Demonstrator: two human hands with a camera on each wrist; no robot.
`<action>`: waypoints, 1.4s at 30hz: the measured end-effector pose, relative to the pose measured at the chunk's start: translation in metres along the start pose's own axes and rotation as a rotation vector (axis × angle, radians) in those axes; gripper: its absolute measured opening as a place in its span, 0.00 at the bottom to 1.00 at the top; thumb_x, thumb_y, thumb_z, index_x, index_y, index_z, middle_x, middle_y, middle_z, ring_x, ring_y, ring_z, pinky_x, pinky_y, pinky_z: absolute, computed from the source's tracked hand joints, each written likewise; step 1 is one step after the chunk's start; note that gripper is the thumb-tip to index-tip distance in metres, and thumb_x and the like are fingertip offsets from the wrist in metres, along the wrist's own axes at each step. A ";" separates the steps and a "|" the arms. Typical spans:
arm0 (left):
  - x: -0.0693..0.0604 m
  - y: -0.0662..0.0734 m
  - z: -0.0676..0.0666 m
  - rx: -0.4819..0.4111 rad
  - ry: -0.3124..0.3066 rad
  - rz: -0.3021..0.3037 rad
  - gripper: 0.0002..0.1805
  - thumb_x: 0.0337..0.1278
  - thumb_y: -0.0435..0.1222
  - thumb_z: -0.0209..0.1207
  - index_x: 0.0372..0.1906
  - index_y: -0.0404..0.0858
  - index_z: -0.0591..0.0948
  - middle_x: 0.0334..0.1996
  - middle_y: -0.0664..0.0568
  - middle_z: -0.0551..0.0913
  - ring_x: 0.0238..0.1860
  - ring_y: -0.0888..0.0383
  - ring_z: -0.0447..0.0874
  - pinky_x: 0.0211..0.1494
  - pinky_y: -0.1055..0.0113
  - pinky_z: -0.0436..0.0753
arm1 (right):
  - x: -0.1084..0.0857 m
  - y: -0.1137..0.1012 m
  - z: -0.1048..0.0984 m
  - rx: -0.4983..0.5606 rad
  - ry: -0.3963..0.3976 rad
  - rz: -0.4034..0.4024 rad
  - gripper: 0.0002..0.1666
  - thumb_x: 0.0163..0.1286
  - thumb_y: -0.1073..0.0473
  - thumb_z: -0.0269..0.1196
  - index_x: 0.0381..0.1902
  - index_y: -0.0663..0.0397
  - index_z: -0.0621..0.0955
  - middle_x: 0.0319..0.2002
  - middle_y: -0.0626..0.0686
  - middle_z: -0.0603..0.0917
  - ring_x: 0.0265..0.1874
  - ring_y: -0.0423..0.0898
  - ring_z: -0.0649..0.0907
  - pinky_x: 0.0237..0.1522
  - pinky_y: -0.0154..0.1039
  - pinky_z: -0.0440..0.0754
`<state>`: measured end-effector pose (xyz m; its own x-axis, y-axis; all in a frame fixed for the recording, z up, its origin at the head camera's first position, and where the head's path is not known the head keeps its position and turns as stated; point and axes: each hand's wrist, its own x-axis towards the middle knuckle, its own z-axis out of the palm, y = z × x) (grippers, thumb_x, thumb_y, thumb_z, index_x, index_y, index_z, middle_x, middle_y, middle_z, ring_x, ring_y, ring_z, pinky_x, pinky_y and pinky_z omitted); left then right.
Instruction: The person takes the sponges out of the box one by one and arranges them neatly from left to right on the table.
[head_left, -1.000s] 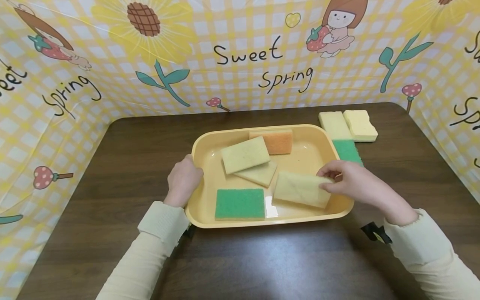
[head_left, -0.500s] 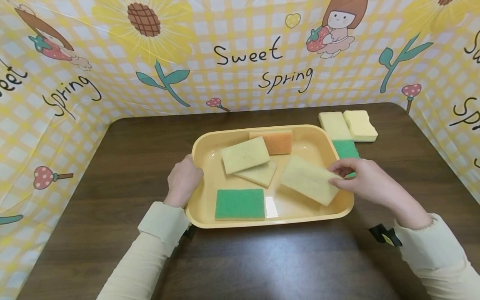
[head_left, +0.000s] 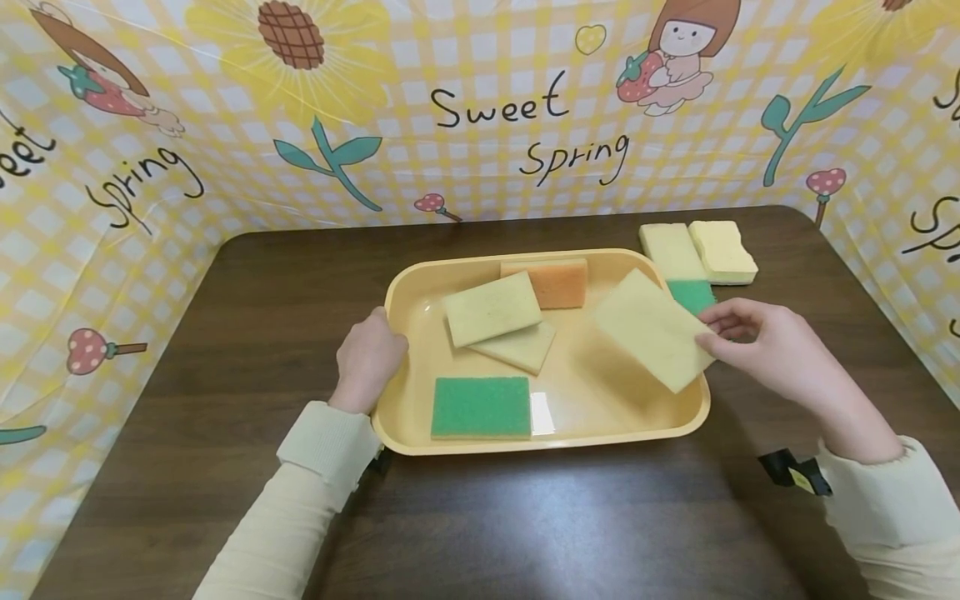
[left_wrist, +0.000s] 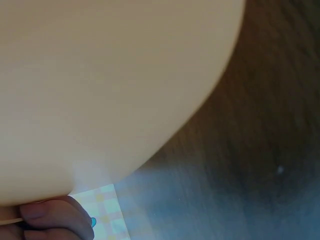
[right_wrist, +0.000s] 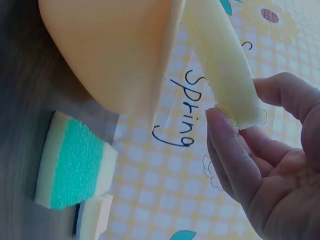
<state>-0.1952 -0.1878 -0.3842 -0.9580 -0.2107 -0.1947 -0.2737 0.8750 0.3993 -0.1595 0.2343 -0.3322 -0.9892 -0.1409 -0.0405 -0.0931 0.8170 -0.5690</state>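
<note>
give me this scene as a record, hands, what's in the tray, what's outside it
left hand: grips left rim of yellow tray
right hand: pinches a pale yellow sponge over the tray's right end
inside tray: green-faced sponge, orange-faced sponge, two overlapping pale yellow sponges
outside tray: another green-faced sponge, two more pale yellow sponges, on wooden table
backdrop: yellow checked cloth

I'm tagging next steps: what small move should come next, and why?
Probably move the pinched sponge rightward past the rim of the tray, toward the sponges outside it: the right hand holds that sponge by one end over the tray's right side, while the left hand grips the opposite side.
</note>
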 end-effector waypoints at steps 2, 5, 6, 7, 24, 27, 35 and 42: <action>0.000 0.000 0.000 0.000 -0.001 -0.001 0.20 0.56 0.34 0.44 0.52 0.29 0.72 0.37 0.36 0.82 0.34 0.45 0.83 0.24 0.60 0.72 | 0.000 0.004 -0.001 0.016 0.012 0.021 0.19 0.66 0.50 0.61 0.48 0.57 0.80 0.40 0.59 0.85 0.29 0.19 0.74 0.31 0.28 0.71; 0.000 0.000 -0.001 0.006 0.001 -0.001 0.20 0.56 0.34 0.44 0.52 0.29 0.72 0.36 0.36 0.82 0.34 0.45 0.82 0.25 0.59 0.73 | 0.001 0.009 -0.003 0.038 0.024 0.053 0.21 0.66 0.49 0.61 0.48 0.59 0.80 0.40 0.58 0.85 0.29 0.17 0.74 0.30 0.26 0.72; 0.000 0.000 -0.001 0.006 0.001 -0.002 0.20 0.56 0.35 0.44 0.52 0.30 0.72 0.36 0.36 0.82 0.34 0.45 0.82 0.25 0.59 0.73 | 0.001 0.011 -0.003 0.046 0.030 0.062 0.21 0.66 0.49 0.61 0.48 0.60 0.80 0.38 0.57 0.85 0.29 0.17 0.74 0.30 0.25 0.72; 0.000 0.000 -0.001 0.008 0.003 -0.001 0.20 0.56 0.35 0.44 0.51 0.30 0.72 0.36 0.36 0.82 0.34 0.45 0.82 0.25 0.59 0.73 | 0.001 0.013 -0.004 0.056 0.036 0.071 0.21 0.66 0.49 0.61 0.47 0.60 0.80 0.36 0.53 0.85 0.28 0.17 0.74 0.30 0.24 0.72; 0.002 -0.001 -0.001 0.015 0.001 -0.008 0.20 0.57 0.35 0.43 0.53 0.30 0.71 0.36 0.37 0.81 0.34 0.46 0.82 0.25 0.60 0.73 | 0.000 0.051 -0.022 0.154 0.079 0.263 0.22 0.69 0.46 0.55 0.46 0.61 0.75 0.18 0.20 0.74 0.21 0.22 0.77 0.26 0.28 0.70; 0.003 -0.001 -0.001 0.015 -0.002 -0.009 0.21 0.57 0.35 0.43 0.54 0.29 0.71 0.37 0.36 0.81 0.34 0.46 0.82 0.26 0.60 0.73 | 0.000 0.060 -0.023 0.178 0.091 0.287 0.23 0.69 0.47 0.54 0.46 0.63 0.74 0.18 0.21 0.74 0.20 0.23 0.78 0.26 0.26 0.71; 0.001 0.000 0.000 0.008 -0.007 -0.009 0.20 0.57 0.35 0.43 0.53 0.30 0.72 0.36 0.37 0.81 0.33 0.47 0.81 0.25 0.60 0.73 | 0.000 0.076 -0.022 0.169 0.176 0.379 0.26 0.68 0.46 0.54 0.48 0.65 0.74 0.19 0.20 0.69 0.22 0.25 0.73 0.27 0.27 0.70; 0.002 0.000 0.001 0.007 -0.009 -0.009 0.21 0.57 0.34 0.43 0.54 0.30 0.71 0.37 0.37 0.81 0.32 0.47 0.81 0.25 0.61 0.72 | -0.001 0.092 -0.022 0.087 0.202 0.485 0.32 0.67 0.42 0.52 0.54 0.66 0.74 0.30 0.38 0.79 0.32 0.39 0.72 0.32 0.36 0.67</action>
<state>-0.1968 -0.1877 -0.3859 -0.9547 -0.2144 -0.2065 -0.2813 0.8764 0.3909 -0.1694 0.3219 -0.3660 -0.9192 0.3590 -0.1622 0.3818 0.7108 -0.5907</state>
